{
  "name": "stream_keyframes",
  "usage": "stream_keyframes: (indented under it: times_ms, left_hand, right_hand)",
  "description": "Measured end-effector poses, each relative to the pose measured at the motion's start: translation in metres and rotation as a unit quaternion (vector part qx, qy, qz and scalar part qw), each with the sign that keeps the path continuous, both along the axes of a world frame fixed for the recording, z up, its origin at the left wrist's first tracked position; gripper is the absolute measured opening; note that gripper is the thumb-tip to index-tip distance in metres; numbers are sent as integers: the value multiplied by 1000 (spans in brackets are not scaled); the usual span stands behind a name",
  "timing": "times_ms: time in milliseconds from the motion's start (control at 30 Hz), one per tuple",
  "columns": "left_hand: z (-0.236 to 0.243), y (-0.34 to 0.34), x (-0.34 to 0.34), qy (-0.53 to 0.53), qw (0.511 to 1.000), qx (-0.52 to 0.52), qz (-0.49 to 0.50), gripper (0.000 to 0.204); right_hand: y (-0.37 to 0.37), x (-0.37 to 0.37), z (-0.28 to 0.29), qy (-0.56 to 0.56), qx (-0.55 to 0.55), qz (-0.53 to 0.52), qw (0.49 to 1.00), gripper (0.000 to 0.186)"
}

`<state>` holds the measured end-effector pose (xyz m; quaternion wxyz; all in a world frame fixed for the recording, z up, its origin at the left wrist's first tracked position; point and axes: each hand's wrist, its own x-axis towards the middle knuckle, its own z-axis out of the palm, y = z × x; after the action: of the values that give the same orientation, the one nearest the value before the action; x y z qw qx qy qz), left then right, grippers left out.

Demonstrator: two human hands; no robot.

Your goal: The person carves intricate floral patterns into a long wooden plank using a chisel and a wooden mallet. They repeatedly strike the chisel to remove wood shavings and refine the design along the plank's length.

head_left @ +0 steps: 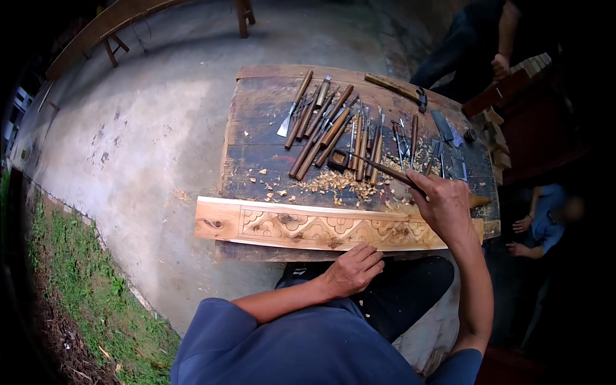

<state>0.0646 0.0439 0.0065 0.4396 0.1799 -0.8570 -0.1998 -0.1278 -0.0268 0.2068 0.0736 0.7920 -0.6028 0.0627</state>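
A long pale wooden board [301,228] lies along the near edge of the workbench. Its face carries a carved row of zigzags and scalloped flower shapes. Above the board, my right hand [443,202] is closed round a carving chisel [390,171] by its wooden handle. The thin blade points left over the bench, near a small dark square piece [338,159] with a hollow-looking top. My left hand [355,269] has its fingers curled in, resting against the board's near edge. Nothing shows in its fingers. The undersides of those fingers are hidden.
Several wooden-handled chisels [319,128] lie in a pile on the workbench [256,102]. Wood shavings [330,184] spread between them and the board. A hammer [398,88] lies along the far edge. Other people sit at right, one with a visible hand [502,66].
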Motion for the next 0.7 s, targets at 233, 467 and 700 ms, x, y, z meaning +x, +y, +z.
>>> stream_keyframes:
  times_ms: [233,467,700]
  left_hand:
    - [-4,-18,15,-90,991,9,98,40]
    - [-10,-37,24,-177,974,44,134,78]
    - [-2,-40,14,-238,956,78,155,113]
  right_hand:
    - [-26,12,-13,128,-2,57,990,23]
    - [-46,28,-15,206,11,182,962,11]
    - [-41,-19,-15,122,-2,126,984,17]
